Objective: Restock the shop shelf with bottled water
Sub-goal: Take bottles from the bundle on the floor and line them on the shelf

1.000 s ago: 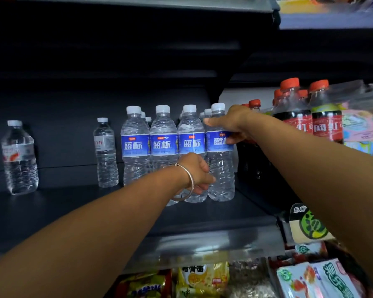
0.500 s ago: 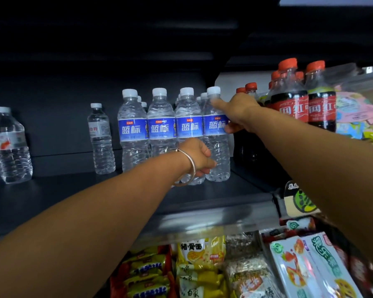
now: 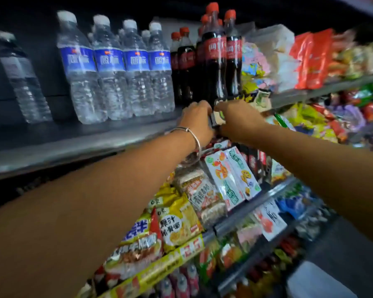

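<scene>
A row of clear plastic water bottles with blue labels and white caps stands upright on the dark metal shelf, at about ten o'clock from the hands. A single clear bottle with a pale label stands apart at nine o'clock of that row. At three o'clock of the row, just beside it, stand dark cola bottles with red caps and red labels. Both hands meet at the shelf's front edge below the cola: the left hand, a silver bangle on its wrist, and the right hand curl their fingers round a small dark-and-white packet. Colourful snack packets fill the lower shelves at six o'clock
</scene>
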### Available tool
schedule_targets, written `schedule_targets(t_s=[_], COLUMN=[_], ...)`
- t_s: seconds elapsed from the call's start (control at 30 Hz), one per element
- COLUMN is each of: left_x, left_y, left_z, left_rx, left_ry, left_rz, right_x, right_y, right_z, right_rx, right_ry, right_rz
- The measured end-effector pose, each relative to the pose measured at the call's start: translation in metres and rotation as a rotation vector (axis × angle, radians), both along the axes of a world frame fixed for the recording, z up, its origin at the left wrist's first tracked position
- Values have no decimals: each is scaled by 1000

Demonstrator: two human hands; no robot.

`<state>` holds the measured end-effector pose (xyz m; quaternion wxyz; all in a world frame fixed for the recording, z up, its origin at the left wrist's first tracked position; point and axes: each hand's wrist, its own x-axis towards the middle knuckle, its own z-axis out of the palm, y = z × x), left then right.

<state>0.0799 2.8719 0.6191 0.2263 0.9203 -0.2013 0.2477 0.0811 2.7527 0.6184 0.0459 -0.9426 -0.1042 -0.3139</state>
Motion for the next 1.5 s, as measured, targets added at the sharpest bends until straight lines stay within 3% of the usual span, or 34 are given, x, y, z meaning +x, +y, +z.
schedule_targets(t_s=[0.4, 0.67, 0.83, 1.0, 1.23, 1.5], left_x=[-26, -23, -30, -33, -23, -18], left_y=[-57, -47, -38, -40, -46, -41], left_z=[-291, -540, -700, -826, -927, -966], left_rx=[179, 217, 345, 330, 402, 376], left_ry=[386, 625, 798, 926, 933, 875], left_rz=[-178, -180, -149, -108, -16, 8], right_x=[-49, -58, -67, -64, -46, -30], right_y=[-68, -86, -84, -72, -55, -54], right_z=[-278, -539, -713, -849, -966, -1012], right_rx=[-47, 45, 53, 134, 406, 635], right_ry=[436, 768, 1025, 1190, 1365, 1363], right_rz=[-260, -292, -282, -266, -414, -372])
